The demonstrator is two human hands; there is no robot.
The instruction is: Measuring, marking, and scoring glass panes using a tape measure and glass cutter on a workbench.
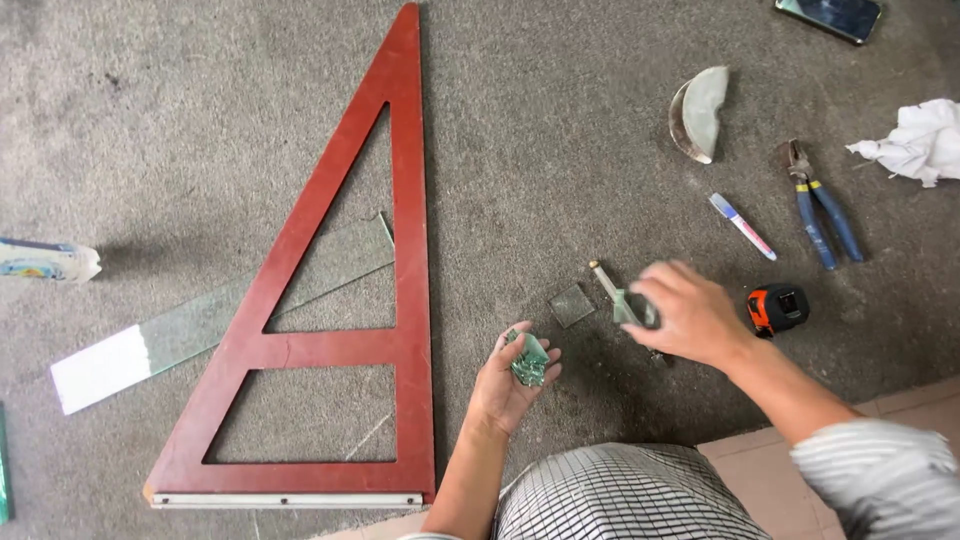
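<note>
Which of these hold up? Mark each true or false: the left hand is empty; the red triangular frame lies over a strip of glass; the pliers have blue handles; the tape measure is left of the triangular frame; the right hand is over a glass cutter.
1. The left hand is empty. False: its palm cups small green glass fragments.
2. The red triangular frame lies over a glass strip. True.
3. The pliers have blue handles. True.
4. The tape measure is left of the frame. False: it lies to the frame's right, just past the right hand.
5. The right hand is over a glass cutter. True: the tool's far end pokes out beside a small glass square.
</note>
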